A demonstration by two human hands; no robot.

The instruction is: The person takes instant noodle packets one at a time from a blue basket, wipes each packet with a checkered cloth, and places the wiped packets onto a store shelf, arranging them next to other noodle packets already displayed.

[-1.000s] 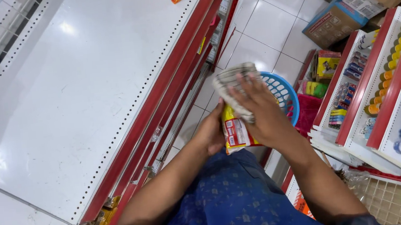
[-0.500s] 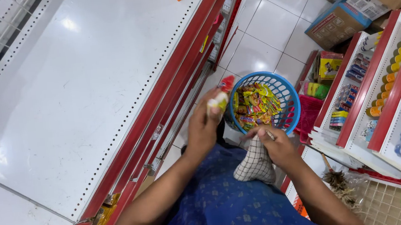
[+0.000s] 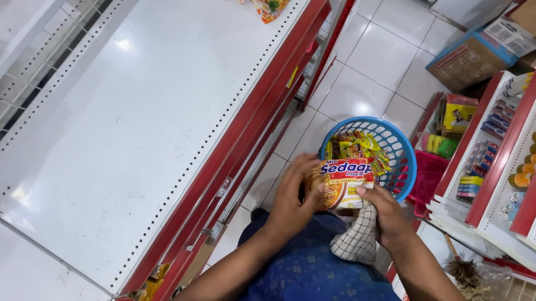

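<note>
Both hands hold a red and yellow noodle packet [image 3: 341, 184] just in front of the blue basket [image 3: 395, 150]. The left hand [image 3: 293, 201] grips its left edge, while the right hand [image 3: 386, 214] pinches its right corner and also clutches a checked cloth [image 3: 357, 240]. More packets [image 3: 359, 144] fill the basket. A white shelf [image 3: 145, 117] stretches left of the basket.

Glossy wrappers, woven cloth, painted metal

The noodle packet [image 3: 343, 182] is shiny printed plastic film; the checked cloth [image 3: 359, 240] below it at six o'clock looks soft and woven. The blue basket [image 3: 403, 156] is smooth latticed plastic. The white shelf [image 3: 114, 140] at nine o'clock is glossy perforated painted metal; the floor tiles [image 3: 377, 53] gleam.
</note>
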